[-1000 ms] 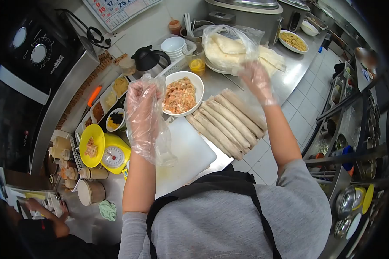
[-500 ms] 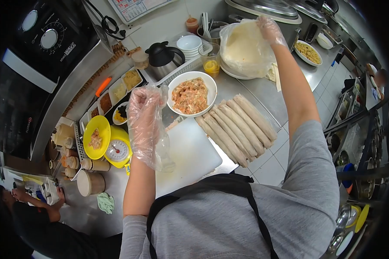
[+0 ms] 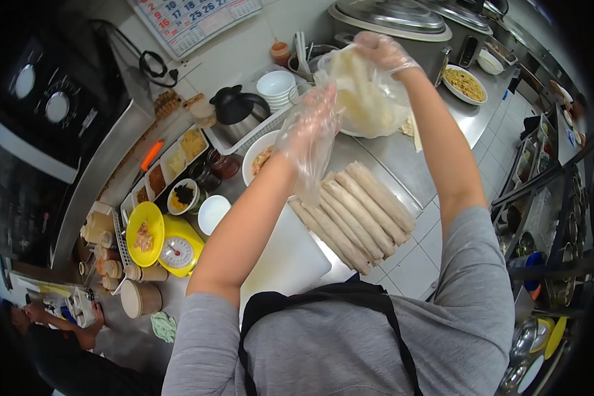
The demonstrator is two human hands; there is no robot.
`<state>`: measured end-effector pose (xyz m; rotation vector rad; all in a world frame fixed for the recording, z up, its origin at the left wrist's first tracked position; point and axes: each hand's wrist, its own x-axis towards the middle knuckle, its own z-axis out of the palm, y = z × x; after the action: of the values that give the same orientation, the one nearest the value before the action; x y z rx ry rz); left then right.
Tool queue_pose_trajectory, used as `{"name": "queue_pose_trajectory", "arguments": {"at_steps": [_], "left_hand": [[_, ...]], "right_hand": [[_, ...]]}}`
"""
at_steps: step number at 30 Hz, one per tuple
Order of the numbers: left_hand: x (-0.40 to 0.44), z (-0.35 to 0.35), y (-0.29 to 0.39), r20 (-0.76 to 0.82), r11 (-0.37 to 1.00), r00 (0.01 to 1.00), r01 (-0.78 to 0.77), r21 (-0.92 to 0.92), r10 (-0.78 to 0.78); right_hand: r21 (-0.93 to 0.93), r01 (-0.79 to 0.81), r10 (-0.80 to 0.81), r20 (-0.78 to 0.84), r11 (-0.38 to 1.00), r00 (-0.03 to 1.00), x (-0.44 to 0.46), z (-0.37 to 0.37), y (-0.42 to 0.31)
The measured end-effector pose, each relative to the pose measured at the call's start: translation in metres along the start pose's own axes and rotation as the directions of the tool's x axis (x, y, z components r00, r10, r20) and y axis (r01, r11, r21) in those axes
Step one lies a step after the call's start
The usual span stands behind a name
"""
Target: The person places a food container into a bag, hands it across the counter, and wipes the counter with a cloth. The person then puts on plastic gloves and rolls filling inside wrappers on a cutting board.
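My right hand (image 3: 384, 51), in a clear plastic glove, grips the top of a clear plastic bag (image 3: 379, 115) with pale round wrapper sheets (image 3: 350, 72) inside. At the bag's left side is my left hand (image 3: 315, 119), in a loose clear glove. Its fingers are blurred, and I cannot tell whether they touch the bag. Under my left forearm, a white bowl (image 3: 249, 163) of minced filling is partly covered. Several long pale rolls (image 3: 360, 214) lie side by side to the right of a white cutting board (image 3: 287, 254).
To the left stand a yellow scale (image 3: 186, 245) with its yellow pan (image 3: 142, 224), a small white bowl (image 3: 213, 214) and containers of ingredients. Behind are a steel jug (image 3: 234, 115), stacked white bowls (image 3: 276, 84) and large cookers (image 3: 389, 23). A co-worker (image 3: 63, 350) is at lower left.
My left hand has moved from above the cutting board, up and right, to the bag. My right hand stays on the bag and has shifted slightly left. The small white bowl has come into view.
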<state>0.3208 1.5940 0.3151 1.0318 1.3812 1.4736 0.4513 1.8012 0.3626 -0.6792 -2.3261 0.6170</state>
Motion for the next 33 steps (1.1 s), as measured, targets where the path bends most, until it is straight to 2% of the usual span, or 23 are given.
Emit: {"name": "queue_pose_trajectory", "arguments": {"at_steps": [1, 3, 5, 6, 7, 8, 9, 10, 11, 12, 14, 16, 19, 22, 24, 26, 27, 29, 31, 33], "left_hand": [[0.018, 0.01, -0.001, 0.009, 0.963, 0.981, 0.194, -0.185, -0.196], [0.053, 0.015, -0.008, 0.094, 0.954, 0.98, 0.195, -0.229, -0.178], [0.089, 0.022, -0.027, 0.22, 0.942, 0.973, 0.14, -0.305, -0.073], [0.101, 0.023, -0.035, 0.232, 0.944, 0.97, 0.144, -0.297, -0.075], [0.11, 0.022, -0.039, 0.138, 0.977, 0.988, 0.101, -0.186, -0.076], [0.118, 0.02, -0.041, 0.041, 0.996, 0.997, 0.064, -0.07, -0.061], [0.128, 0.017, -0.041, 0.047, 0.996, 0.997, 0.064, -0.065, -0.061], [0.139, 0.013, -0.039, -0.109, 0.969, 0.994, 0.031, 0.246, -0.004], [0.152, 0.008, -0.036, -0.239, 0.845, 0.966, 0.044, 0.533, 0.101], [0.164, 0.001, -0.032, -0.182, 0.869, 0.969, -0.057, 0.491, 0.166], [0.146, 0.007, 0.018, -0.143, 0.969, 0.984, -0.073, 0.238, 0.109], [0.117, 0.009, 0.076, -0.059, 0.995, 0.993, -0.1, 0.027, 0.101], [0.072, -0.009, 0.139, 0.036, 0.966, 0.97, -0.233, -0.111, 0.239], [-0.022, 0.008, 0.189, -0.135, 0.935, 0.932, -0.348, -0.062, 0.337], [-0.063, -0.006, 0.187, -0.202, 0.92, 0.909, -0.384, -0.073, 0.363], [-0.095, -0.024, 0.174, -0.268, 0.914, 0.896, -0.391, -0.106, 0.353], [-0.111, -0.033, 0.166, -0.303, 0.914, 0.891, -0.387, -0.124, 0.337], [-0.141, -0.049, 0.147, -0.368, 0.917, 0.884, -0.366, -0.16, 0.288], [-0.17, -0.064, 0.129, -0.429, 0.924, 0.876, -0.329, -0.195, 0.221], [-0.198, -0.081, 0.114, -0.477, 0.931, 0.867, -0.283, -0.232, 0.145]], "right_hand": [[0.057, 0.027, -0.028, 0.017, 0.998, 0.999, 0.001, 0.01, 0.006], [0.228, 0.043, -0.074, 0.127, 0.973, 0.989, -0.019, 0.013, -0.015], [0.567, -0.18, 0.006, 0.296, 0.804, 0.955, -0.028, 0.021, -0.007], [0.569, -0.18, 0.013, 0.284, 0.803, 0.959, -0.027, 0.032, 0.022], [0.511, 0.075, -0.189, 0.177, 0.857, 0.966, -0.022, 0.049, 0.069], [0.467, 0.202, -0.293, 0.131, 0.861, 0.947, -0.023, 0.05, 0.079], [0.416, 0.326, -0.393, 0.084, 0.849, 0.916, -0.025, 0.051, 0.088], [0.111, 0.113, -0.144, 0.331, 0.987, 0.933, -0.034, 0.048, 0.07], [-0.245, -0.06, 0.173, 0.471, 0.968, 0.865, -0.044, 0.049, 0.057], [-0.242, -0.063, 0.174, 0.469, 0.968, 0.866, -0.053, 0.053, 0.053], [-0.419, -0.061, 0.199, 0.294, 0.906, 0.935, -0.063, 0.061, 0.05], [-0.442, -0.054, 0.223, 0.34, 0.895, 0.914, -0.051, 0.067, 0.057], [-0.483, -0.051, 0.259, 0.374, 0.874, 0.891, -0.036, 0.082, 0.073], [-0.487, -0.052, 0.275, 0.401, 0.872, 0.874, -0.027, 0.077, 0.074], [-0.469, -0.038, 0.274, 0.446, 0.882, 0.852, -0.029, 0.071, 0.069], [-0.439, -0.015, 0.119, 0.211, 0.899, 0.97, -0.037, 0.055, 0.055], [-0.438, 0.005, 0.104, 0.224, 0.899, 0.969, -0.04, 0.044, 0.043], [-0.199, -0.116, 0.154, 0.188, 0.973, 0.97, -0.057, 0.014, 0.001], [-0.093, -0.145, 0.155, 0.118, 0.985, 0.981, -0.07, 0.004, -0.018], [-0.109, -0.091, 0.095, 0.025, 0.99, 0.995, -0.093, -0.003, -0.065]]}}
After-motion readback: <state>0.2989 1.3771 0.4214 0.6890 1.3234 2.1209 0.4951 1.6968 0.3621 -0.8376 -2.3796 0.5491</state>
